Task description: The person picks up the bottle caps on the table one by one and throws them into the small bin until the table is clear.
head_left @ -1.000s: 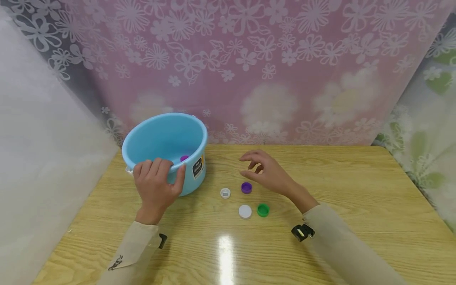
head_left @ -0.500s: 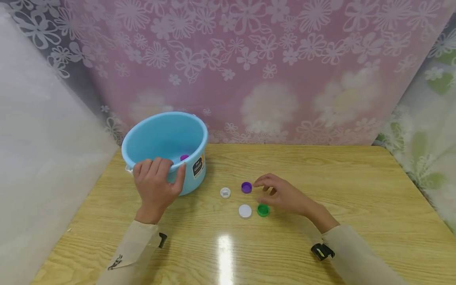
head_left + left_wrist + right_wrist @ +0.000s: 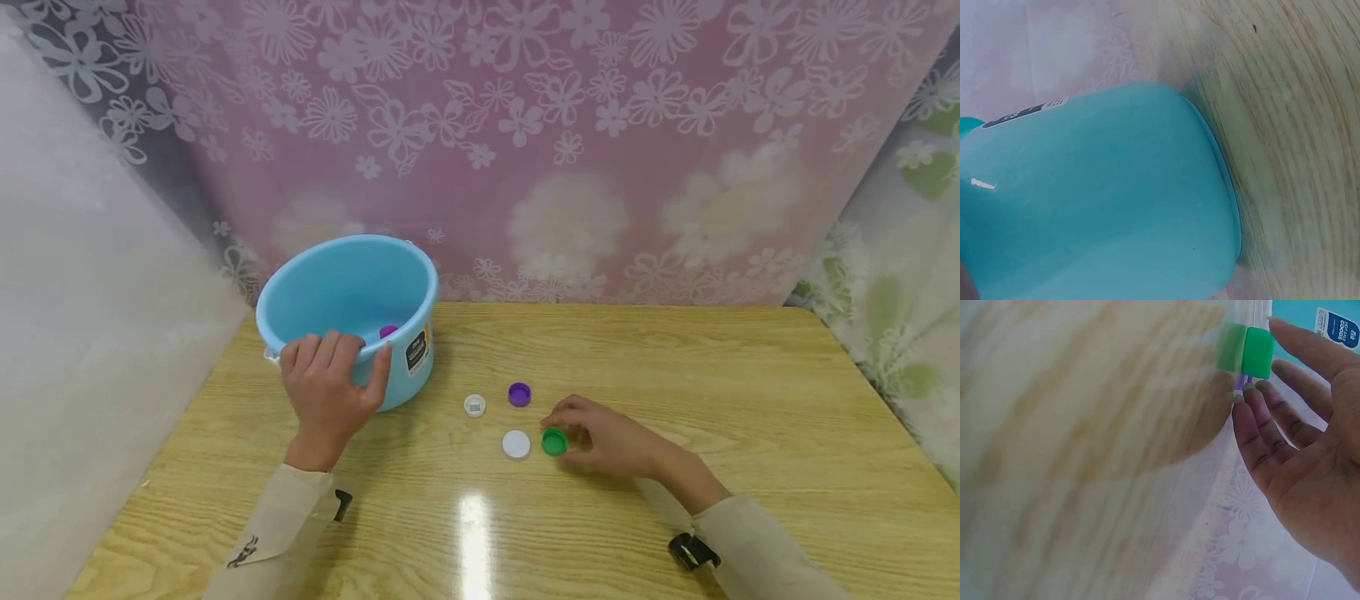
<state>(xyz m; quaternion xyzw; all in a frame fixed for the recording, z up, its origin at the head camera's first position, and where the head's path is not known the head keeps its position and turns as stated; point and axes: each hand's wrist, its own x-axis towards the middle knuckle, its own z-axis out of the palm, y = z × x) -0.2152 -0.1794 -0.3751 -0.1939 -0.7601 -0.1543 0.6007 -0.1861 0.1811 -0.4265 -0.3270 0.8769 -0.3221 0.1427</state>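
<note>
My left hand (image 3: pixel 326 392) grips the near rim of a light blue bucket (image 3: pixel 352 279), fingers hooked over the edge and thumb along the outside. The left wrist view is filled by the bucket's side (image 3: pixel 1097 187). Inside the bucket lies a small purple piece (image 3: pixel 387 332). Low over the table, my right hand (image 3: pixel 607 437) has its thumb and forefinger spread on either side of a green bottle cap (image 3: pixel 554 442), which stands on the tabletop. In the right wrist view, the thumb and fingers (image 3: pixel 1310 350) bend loosely close beside the green cap (image 3: pixel 1259 353).
A purple cap (image 3: pixel 519 395), a white cap (image 3: pixel 516 445) and a small whitish cap with a grey square (image 3: pixel 474 406) lie on the wooden table (image 3: pixel 712 375) between bucket and right hand. A pink floral curtain (image 3: pixel 525 167) hangs along the table's back edge.
My right hand has come down and toward me, from above the purple cap to around the green cap. The left hand, bucket and caps have stayed put.
</note>
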